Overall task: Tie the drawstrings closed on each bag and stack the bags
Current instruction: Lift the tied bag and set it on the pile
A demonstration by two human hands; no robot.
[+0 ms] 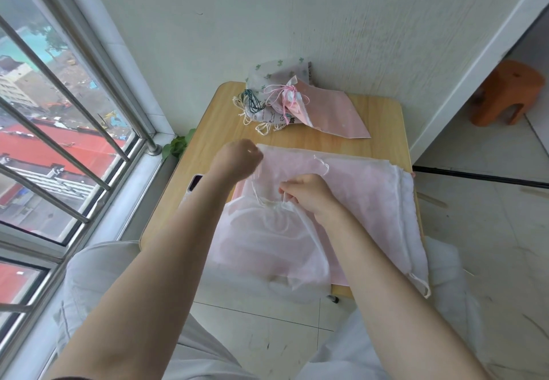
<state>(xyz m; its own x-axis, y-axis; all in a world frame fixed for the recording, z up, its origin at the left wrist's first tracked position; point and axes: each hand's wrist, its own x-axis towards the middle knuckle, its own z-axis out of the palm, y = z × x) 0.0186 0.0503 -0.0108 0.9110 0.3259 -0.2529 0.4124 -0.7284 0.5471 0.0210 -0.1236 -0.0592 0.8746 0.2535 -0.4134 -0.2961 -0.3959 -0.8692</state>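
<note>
A sheer white drawstring bag (267, 249) lies on the small wooden table (383, 118), its mouth gathered near the middle. My left hand (237, 158) is raised in a fist and pulls one white drawstring (256, 185) up and to the left. My right hand (309, 194) pinches the other string at the gathered mouth. Under this bag lie more flat sheer and pink bags (371, 189). At the table's far edge sits a pile of tied bags (276, 103) with pink, white and dark green strings.
A phone (194, 182) lies at the table's left edge, partly under my left forearm. A barred window (59, 130) runs along the left, a wall stands behind the table. An orange stool (505, 91) stands on the floor at the right. A green plant (178, 145) pokes up by the sill.
</note>
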